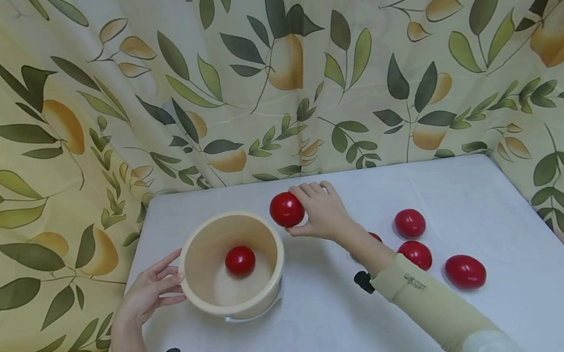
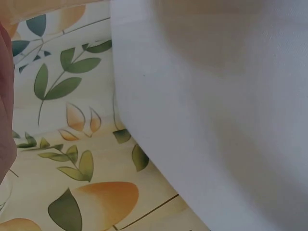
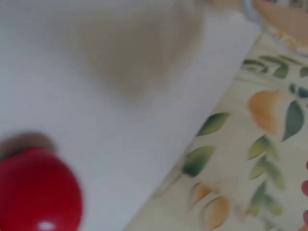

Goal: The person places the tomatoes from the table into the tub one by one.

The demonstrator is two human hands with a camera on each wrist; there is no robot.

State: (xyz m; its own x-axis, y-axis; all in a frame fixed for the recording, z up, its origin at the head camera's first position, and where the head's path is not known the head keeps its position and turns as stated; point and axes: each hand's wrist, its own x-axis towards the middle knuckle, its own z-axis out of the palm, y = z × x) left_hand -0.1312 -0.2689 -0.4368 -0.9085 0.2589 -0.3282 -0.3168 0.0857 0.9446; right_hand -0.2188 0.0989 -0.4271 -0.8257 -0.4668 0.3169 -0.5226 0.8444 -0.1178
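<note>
My right hand (image 1: 322,209) holds a smooth red ball (image 1: 287,209) between thumb and fingers, above the table just right of the bucket's rim. A cream bucket (image 1: 204,297) stands upright, with another red ball (image 1: 240,261) lying on its bottom. My left hand (image 1: 149,293) rests its extended fingers against the bucket's left side. In the left wrist view, only a strip of the left hand (image 2: 6,110) shows at the edge.
On the right of the white table (image 1: 328,339) lie several more red balls (image 1: 465,272), one mostly hidden behind the right forearm. A white bucket handle (image 1: 259,314) hangs at the front. Leaf-and-fruit patterned cloth (image 1: 263,124) borders the table behind and at the sides.
</note>
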